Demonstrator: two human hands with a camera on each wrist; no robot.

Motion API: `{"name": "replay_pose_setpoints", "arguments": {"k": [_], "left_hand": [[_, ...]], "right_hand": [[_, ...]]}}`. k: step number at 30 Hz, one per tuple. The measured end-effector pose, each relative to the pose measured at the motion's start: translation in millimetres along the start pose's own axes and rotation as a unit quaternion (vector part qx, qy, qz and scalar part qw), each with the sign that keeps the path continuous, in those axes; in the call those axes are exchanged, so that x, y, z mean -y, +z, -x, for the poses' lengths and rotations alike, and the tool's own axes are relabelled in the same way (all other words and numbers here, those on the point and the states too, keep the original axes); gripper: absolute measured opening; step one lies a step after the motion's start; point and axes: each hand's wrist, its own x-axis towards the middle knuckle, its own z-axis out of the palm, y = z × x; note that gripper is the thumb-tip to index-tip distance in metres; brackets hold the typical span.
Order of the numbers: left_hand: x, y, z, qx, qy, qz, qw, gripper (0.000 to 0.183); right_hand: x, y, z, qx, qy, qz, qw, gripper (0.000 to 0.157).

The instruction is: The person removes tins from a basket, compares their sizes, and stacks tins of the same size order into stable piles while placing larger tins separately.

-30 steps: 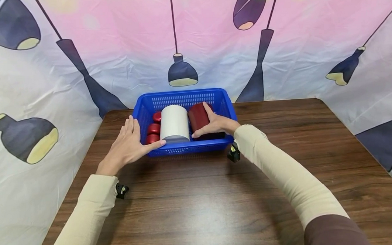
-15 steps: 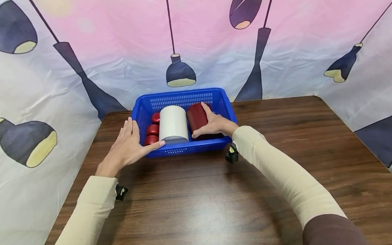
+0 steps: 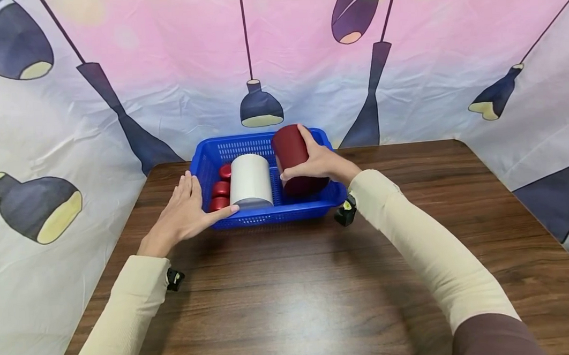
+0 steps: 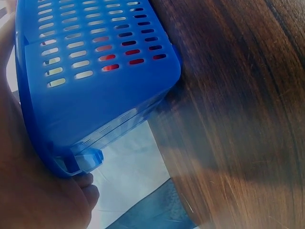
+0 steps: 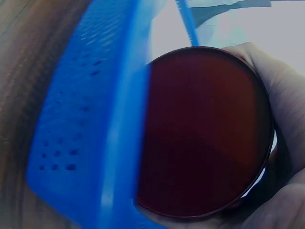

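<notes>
Right hand [image 3: 322,162] grasps a plain dark-red cylinder [image 3: 290,147], tilted, near the right edge of the basket [image 3: 267,216]. Left hand [image 3: 185,209], fingers straight, touches the front-left corner. A plain white cylinder [image 3: 251,179] lies between.

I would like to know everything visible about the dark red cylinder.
The dark red cylinder looks thick and smooth, with a flat round end edged by a thin rim; its material is unclear. It is tilted, that end toward the viewer. The right hand grips it between thumb and fingers at the right part of the blue basket, whose near wall partly hides it in the right wrist view. A gap separates it from the white cylinder; contact with the basket is unclear.
</notes>
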Motion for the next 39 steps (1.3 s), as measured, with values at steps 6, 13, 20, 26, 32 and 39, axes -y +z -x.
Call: {"name": "replay_pose_setpoints", "arguments": {"k": [6,13,20,26,32,39], "left_hand": [[0.3,-0.7,0.0,-0.002,0.001,-0.004,1.0000,0.134],[2.2,0.8,1.9,-0.003,-0.003,0.000,1.0000,0.134],[4.7,1.6,3.3,-0.008,-0.004,0.002,1.0000,0.134],[3.9,0.8,2.5,-0.007,0.002,0.001,1.0000,0.134],[3.3,1.1,2.0,-0.005,0.000,0.000,1.0000,0.134],[1.7,2.4,1.1,-0.002,0.000,0.002,1.0000,0.135]], "right_hand": [[12.3,-23.2,8.1,-0.024,-0.036,-0.012,0.999,0.126],[11.0,-51.4,21.3,-0.050,-0.039,-0.049,0.997,0.122],[-3.1,-75.9,35.1,-0.109,-0.030,-0.024,0.993,0.123],[-24.9,-89.5,46.0,-0.148,-0.030,-0.029,0.988,0.124],[-52.6,-95.6,50.2,-0.203,-0.050,0.022,0.978,0.125],[-84.7,-90.0,52.5,-0.257,-0.026,0.108,0.960,0.126]]}}
